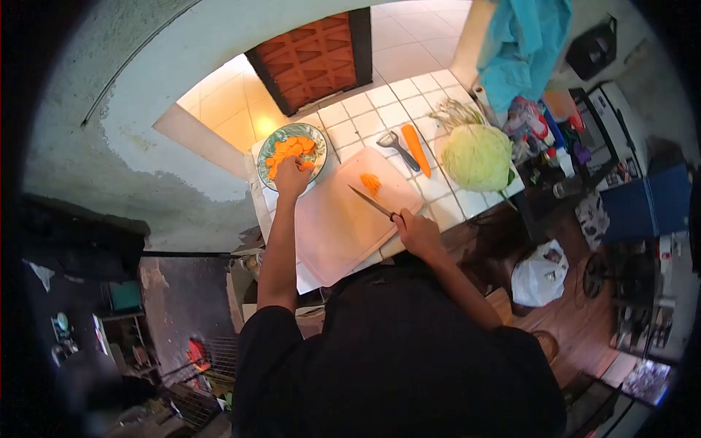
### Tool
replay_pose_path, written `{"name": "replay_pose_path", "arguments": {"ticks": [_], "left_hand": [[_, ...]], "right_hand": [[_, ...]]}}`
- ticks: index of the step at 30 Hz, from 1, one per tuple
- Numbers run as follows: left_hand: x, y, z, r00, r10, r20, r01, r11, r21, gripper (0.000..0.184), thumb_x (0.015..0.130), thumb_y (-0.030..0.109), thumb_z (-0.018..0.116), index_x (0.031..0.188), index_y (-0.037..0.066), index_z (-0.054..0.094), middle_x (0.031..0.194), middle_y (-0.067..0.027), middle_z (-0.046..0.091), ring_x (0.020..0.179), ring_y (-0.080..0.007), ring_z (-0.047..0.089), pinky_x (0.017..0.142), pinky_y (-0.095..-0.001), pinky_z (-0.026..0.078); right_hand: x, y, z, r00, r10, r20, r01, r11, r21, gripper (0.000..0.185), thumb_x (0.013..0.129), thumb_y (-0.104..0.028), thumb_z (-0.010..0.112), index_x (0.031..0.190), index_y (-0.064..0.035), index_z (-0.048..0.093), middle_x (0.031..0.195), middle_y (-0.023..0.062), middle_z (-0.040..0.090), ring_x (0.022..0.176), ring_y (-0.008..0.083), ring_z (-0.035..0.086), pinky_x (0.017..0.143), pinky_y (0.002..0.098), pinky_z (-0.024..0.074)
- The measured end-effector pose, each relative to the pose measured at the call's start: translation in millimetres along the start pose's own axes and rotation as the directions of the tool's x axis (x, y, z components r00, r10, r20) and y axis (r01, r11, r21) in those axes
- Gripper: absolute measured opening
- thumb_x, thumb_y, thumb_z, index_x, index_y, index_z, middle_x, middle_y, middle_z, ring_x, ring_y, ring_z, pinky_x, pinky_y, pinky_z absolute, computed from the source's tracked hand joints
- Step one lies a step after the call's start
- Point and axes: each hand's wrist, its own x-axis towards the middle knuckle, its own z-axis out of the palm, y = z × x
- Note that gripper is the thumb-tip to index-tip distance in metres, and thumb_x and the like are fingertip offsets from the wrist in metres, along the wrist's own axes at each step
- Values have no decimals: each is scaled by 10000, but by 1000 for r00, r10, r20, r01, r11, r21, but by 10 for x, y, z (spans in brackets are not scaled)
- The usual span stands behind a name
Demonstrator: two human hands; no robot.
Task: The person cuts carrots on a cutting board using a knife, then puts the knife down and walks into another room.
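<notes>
In the head view my left hand [292,177] reaches down over a patterned plate [324,144] at the far left of the counter. Its fingers are bunched around carrot slices, with more orange carrot slices [290,148] lying on the plate. My right hand [418,232] grips a knife [372,202] by its dark handle, the blade pointing left above a pale pink cutting board [328,233]. Near the knife tip, a small pile of cut carrot [370,182] lies on the board.
Beyond the board lie a peeler [399,150] and a whole carrot [416,150] on the white tiled counter [358,120]. A large green cabbage [477,157] stands to the right, with spring-onion-like stalks [456,113] behind it. A white plastic bag [539,276] sits lower right.
</notes>
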Motion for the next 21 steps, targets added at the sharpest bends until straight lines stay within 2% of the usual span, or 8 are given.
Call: {"name": "replay_pose_path", "arguments": {"ticks": [4, 7, 8, 12, 15, 16, 19, 21], "left_hand": [[-141, 109, -20, 987, -97, -129, 68, 976, -208, 240, 872, 190, 843, 982, 13, 723, 850, -122, 713, 777, -267, 704, 709, -401, 550], [-312, 173, -9, 933, -189, -306, -5, 844, -537, 164, 922, 113, 807, 975, -12, 716, 744, -45, 648, 675, -139, 628, 654, -300, 498], [-430, 184, -23, 927, -270, -259, 94, 839, -537, 107, 963, 60, 768, 1003, -29, 725, 751, 7, 629, 684, -65, 575, 639, -254, 467], [-1078, 427, 166, 892, -411, -187, 130, 631, -765, 110, 981, 60, 763, 1047, -27, 768, 806, -6, 718, 674, -67, 592, 646, -247, 485], [-1592, 788, 205, 888, -446, -109, 261, 686, -679, 153, 972, 88, 789, 1094, -5, 796, 835, -10, 738, 703, -75, 610, 658, -252, 499], [-1734, 833, 237, 873, -484, -62, 334, 685, -647, 216, 933, 113, 826, 1120, 6, 806, 837, -44, 735, 734, -116, 634, 686, -292, 527], [-1991, 1059, 136, 878, -477, -24, 424, 801, -422, 294, 871, 123, 855, 1136, 8, 804, 851, -96, 718, 758, -193, 653, 724, -353, 547], [-2122, 1122, 146, 875, -473, -107, 383, 809, -446, 341, 867, 110, 846, 1183, -2, 783, 885, -105, 715, 796, -221, 665, 761, -366, 549]], "right_hand": [[46, 236, -157, 988, -47, 144, 30, 992, 120, 385, 1121, -426, 499, 1047, -70, 628, 799, 244, 713, 818, 492, 709, 730, 607, 536], [103, 470, -277, 969, -128, 210, 73, 965, 254, 404, 1117, -428, 510, 1065, -56, 658, 826, 243, 721, 850, 488, 708, 749, 603, 529], [158, 542, -331, 965, -135, 225, 71, 960, 272, 395, 1115, -419, 522, 1080, -53, 667, 818, 238, 718, 833, 473, 709, 736, 581, 528], [377, 842, -469, 930, -145, 337, -18, 900, 436, 343, 1100, -368, 578, 1131, -43, 684, 760, 206, 690, 735, 392, 696, 678, 492, 505], [542, 865, -597, 884, -167, 437, -82, 865, 495, 302, 1084, -326, 614, 1137, -36, 681, 717, 174, 657, 676, 322, 665, 648, 440, 478], [598, 842, -634, 868, -177, 465, -89, 865, 495, 291, 1079, -314, 624, 1135, -34, 679, 706, 163, 645, 662, 299, 653, 641, 425, 469], [838, 816, -563, 824, -292, 486, 52, 892, 448, 297, 1071, -319, 635, 1116, -28, 673, 707, 155, 645, 674, 292, 659, 648, 431, 474], [974, 743, -517, 770, -357, 528, 126, 897, 424, 297, 1070, -326, 631, 1135, -38, 663, 740, 175, 665, 706, 335, 684, 659, 452, 485]]}}
